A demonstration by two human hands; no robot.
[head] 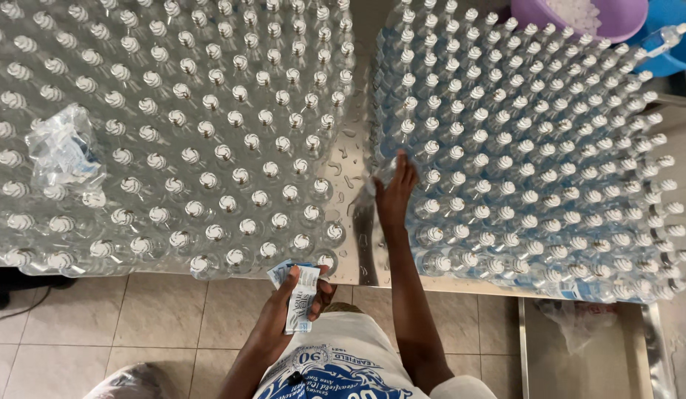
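My left hand (295,299) grips a small stack of white and blue paper labels (302,294) near the table's front edge. My right hand (394,193) reaches forward and closes on the top of a clear capped bottle (385,171) at the left edge of the right-hand block of bottles (535,162). Those bottles show blue labels. A second block of clear bottles (180,133) with white caps fills the left of the metal table (354,222).
A crumpled clear plastic bag (62,151) lies on top of the left block. A purple basin (579,16) of white caps and a blue container (671,33) stand at the far right. Water drops dot the strip of table between the blocks. Tiled floor lies below.
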